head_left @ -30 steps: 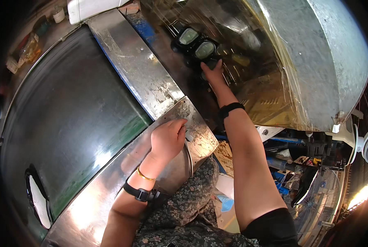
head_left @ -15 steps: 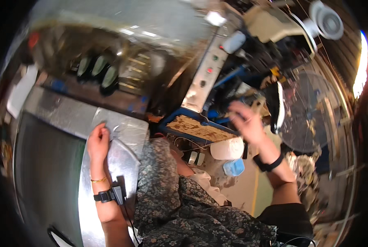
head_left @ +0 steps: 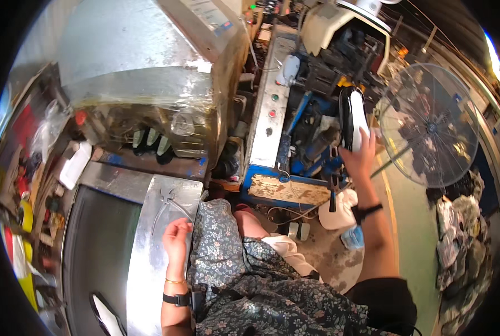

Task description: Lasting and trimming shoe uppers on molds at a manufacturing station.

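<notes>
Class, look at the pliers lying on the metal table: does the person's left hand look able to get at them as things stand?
Probably yes. The left hand rests on the metal table, just below the pliers, with bare metal between them and nothing held in its grip.

Metal, rubber and worn wood

The right hand [head_left: 360, 159] grips a glossy black-and-white shoe [head_left: 353, 116]; at nine o'clock the left hand [head_left: 176, 241] rests on a scuffed, shiny sheet-metal surface [head_left: 149, 269], beside a rough wooden board [head_left: 288, 190].
</notes>
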`<state>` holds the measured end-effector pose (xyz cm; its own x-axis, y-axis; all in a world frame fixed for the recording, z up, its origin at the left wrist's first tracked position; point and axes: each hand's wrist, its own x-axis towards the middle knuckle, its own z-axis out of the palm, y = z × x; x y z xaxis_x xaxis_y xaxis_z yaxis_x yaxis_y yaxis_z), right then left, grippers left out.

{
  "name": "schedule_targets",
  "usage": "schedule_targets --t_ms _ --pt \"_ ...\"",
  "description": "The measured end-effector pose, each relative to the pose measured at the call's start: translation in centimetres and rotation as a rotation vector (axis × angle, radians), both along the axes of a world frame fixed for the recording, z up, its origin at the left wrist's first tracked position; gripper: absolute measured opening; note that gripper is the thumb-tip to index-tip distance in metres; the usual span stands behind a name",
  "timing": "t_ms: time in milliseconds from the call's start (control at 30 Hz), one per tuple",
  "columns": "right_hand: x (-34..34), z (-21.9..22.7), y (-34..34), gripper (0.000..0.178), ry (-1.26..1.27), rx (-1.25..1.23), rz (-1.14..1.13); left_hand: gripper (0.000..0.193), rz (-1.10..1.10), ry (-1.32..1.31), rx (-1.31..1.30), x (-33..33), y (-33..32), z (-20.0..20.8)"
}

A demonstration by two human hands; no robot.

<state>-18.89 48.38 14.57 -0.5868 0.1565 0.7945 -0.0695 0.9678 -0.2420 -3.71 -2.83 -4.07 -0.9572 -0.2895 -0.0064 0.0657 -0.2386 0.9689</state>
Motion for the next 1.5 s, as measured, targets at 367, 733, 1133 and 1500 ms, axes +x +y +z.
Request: schedule_targets --t_ms 367,733,1133,1500 --pt "19.2 -6.5 -25.5 0.115 -0.480 -0.170 1.382 0.078 -0.024 -0.041 0.647 2.5 5.2 12.2" --pt "14.4 -5.3 -21.1 0.092 -1.654 -1.264 1.591 0.053 -0.287 -0.168 -0.378 7.6 7.3 9.8" --pt "17.8 -11.5 -17.0 0.053 -1.258 -1.474 0.973 0.030 0.103 -0.263 -0.709 14.2 0.3 6.3" --pt "-6.4 -19.6 -41.5 0.051 -0.918 -0.859 0.834 0.025 0.252 -0.512 -1.045 28.2 -9.2 3.0"
